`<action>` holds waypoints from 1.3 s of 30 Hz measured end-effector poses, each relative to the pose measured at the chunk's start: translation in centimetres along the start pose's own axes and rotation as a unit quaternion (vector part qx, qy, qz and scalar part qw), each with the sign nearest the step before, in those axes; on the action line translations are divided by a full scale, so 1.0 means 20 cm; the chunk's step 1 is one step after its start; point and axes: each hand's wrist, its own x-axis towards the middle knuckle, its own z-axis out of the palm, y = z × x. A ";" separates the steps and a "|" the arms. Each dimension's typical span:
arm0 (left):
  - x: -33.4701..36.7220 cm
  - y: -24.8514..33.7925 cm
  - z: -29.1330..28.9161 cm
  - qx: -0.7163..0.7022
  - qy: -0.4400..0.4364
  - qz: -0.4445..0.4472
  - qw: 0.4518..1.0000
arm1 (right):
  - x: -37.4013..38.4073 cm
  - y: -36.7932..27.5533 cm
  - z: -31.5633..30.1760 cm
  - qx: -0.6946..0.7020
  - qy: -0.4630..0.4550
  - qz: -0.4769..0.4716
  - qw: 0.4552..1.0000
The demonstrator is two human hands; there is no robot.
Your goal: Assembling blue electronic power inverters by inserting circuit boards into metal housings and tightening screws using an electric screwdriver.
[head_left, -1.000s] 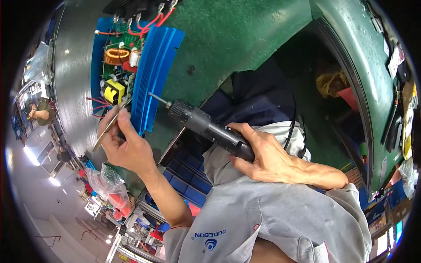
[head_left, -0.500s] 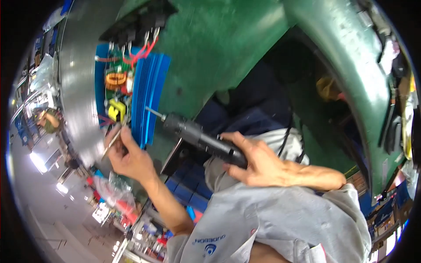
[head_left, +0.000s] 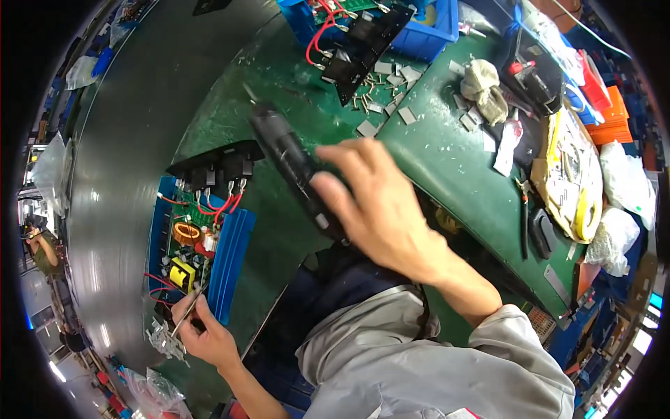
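Note:
My right hand (head_left: 377, 202) grips a black electric screwdriver (head_left: 286, 157), its bit pointing up and left above the green mat (head_left: 279, 84). My left hand (head_left: 202, 335) holds thin metal tweezers (head_left: 187, 315) at the near end of a blue-cased circuit board (head_left: 199, 244) with a copper coil, a yellow transformer and red wires. A black panel (head_left: 216, 164) lies at the far end of that board. Loose screws and small grey pads (head_left: 377, 105) are scattered further up the mat.
A blue bin (head_left: 426, 35) with a second board and black panel (head_left: 363, 38) stands at the top. A grey conveyor belt (head_left: 118, 174) runs on the left. Rags (head_left: 485, 91), pliers (head_left: 523, 209), a tape roll (head_left: 576, 174) and bags (head_left: 624, 181) crowd the right. Another person (head_left: 42, 248) is far left.
My right hand lifted the screwdriver off the blue-cased board and swung it up and right. The view shifted, showing the bin and bench clutter. My left hand stays at the board with the tweezers.

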 end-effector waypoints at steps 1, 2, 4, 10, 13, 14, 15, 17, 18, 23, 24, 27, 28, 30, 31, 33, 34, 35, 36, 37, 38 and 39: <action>0.00 0.00 -0.01 0.009 -0.010 -0.001 1.000 | 0.03 0.05 -0.02 -0.021 0.016 0.014 1.000; 0.01 0.00 -0.01 0.005 -0.008 -0.004 1.000 | 0.04 0.10 -0.05 -0.041 0.033 0.016 0.999; 0.01 0.01 0.00 0.020 -0.006 0.025 0.999 | 0.09 0.20 -0.11 -0.100 0.095 0.006 0.990; 0.01 -0.03 -0.02 0.034 -0.020 0.010 0.999 | 0.30 0.38 -0.15 -0.094 0.099 0.045 0.990; 0.02 -0.02 -0.01 0.035 -0.025 0.027 0.999 | 0.36 0.42 -0.09 -0.118 0.081 0.027 0.989; 0.02 -0.02 0.00 0.035 -0.029 0.028 0.999 | 0.38 0.43 -0.08 -0.099 0.077 0.041 0.991; 0.02 -0.03 -0.01 0.033 -0.024 0.027 0.999 | 0.39 0.43 -0.06 -0.095 0.076 0.043 0.992; 0.02 -0.03 -0.01 0.036 -0.019 0.026 0.999 | 0.44 0.42 -0.05 -0.187 0.003 0.074 0.980; 0.02 -0.02 -0.02 0.027 -0.015 0.022 0.999 | 0.46 0.40 -0.04 -0.180 -0.001 0.072 0.981; 0.03 0.01 0.02 0.015 0.002 0.053 0.998 | 0.52 0.62 -0.08 -0.345 -0.027 0.036 0.937; 0.02 -0.01 0.03 -0.002 0.001 0.038 0.999 | 0.51 0.55 -0.06 -0.321 -0.046 0.082 0.943; 0.02 0.01 0.01 -0.027 -0.002 0.019 0.999 | 0.39 0.44 -0.11 -0.250 0.016 -0.004 0.968; 0.03 0.02 0.02 -0.041 0.002 0.041 0.998 | 0.33 0.38 -0.15 -0.239 0.040 0.011 0.970; 0.03 0.03 0.02 -0.047 -0.011 0.017 0.999 | 0.19 0.22 -0.21 -0.087 0.058 0.116 0.988; 0.03 0.04 0.02 -0.057 -0.015 0.003 0.998 | 0.13 0.14 -0.20 -0.006 0.042 0.136 0.990; 0.04 0.02 0.02 -0.063 -0.007 0.016 0.998 | 0.01 -0.02 -0.10 0.145 0.008 0.194 0.970; 0.04 0.00 0.00 -0.052 -0.007 0.029 0.998 | -0.06 -0.07 -0.03 0.206 -0.010 0.222 0.953; 0.04 -0.01 0.01 -0.044 -0.008 0.043 0.998 | -0.09 -0.13 0.00 0.214 -0.061 0.226 0.949; 0.03 -0.03 0.00 -0.051 -0.008 0.037 0.998 | -0.12 -0.18 0.05 0.263 -0.071 0.227 0.935; 0.04 -0.01 -0.01 -0.053 -0.005 0.040 0.998 | -0.14 -0.23 0.08 0.313 -0.077 0.210 0.923; 0.05 0.01 -0.01 -0.058 -0.008 0.030 0.998 | -0.16 -0.26 0.09 0.317 -0.083 0.205 0.922; 0.05 0.02 0.00 -0.063 -0.013 0.017 0.998 | -0.18 -0.26 0.11 0.321 -0.092 0.201 0.921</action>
